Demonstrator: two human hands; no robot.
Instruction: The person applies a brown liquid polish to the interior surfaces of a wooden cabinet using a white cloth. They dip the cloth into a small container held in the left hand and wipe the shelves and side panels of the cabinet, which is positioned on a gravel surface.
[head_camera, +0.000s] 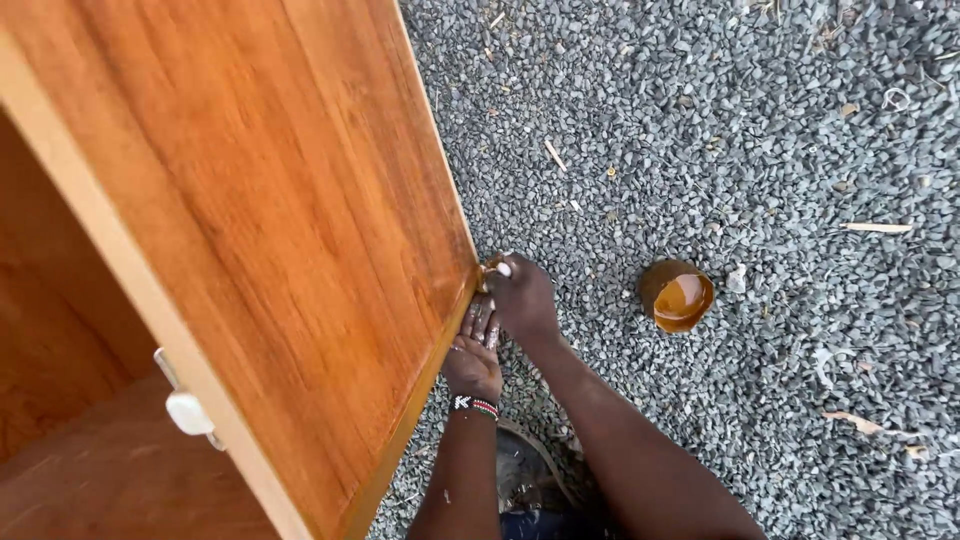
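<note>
Right under my lens looms the wooden cabinet (250, 220), its side panel glossy and evenly amber almost everywhere, so I judge the finishing well along. I see my right hand (520, 295) clenched on a small pale applicator (502, 268) at the panel's lower corner, the last stretch left. My left hand (473, 360), fingers flat and released, braces that same edge. Out beyond the corner, well apart on the gravel (760, 150), sits the cup of brown finish (678, 297).
</note>
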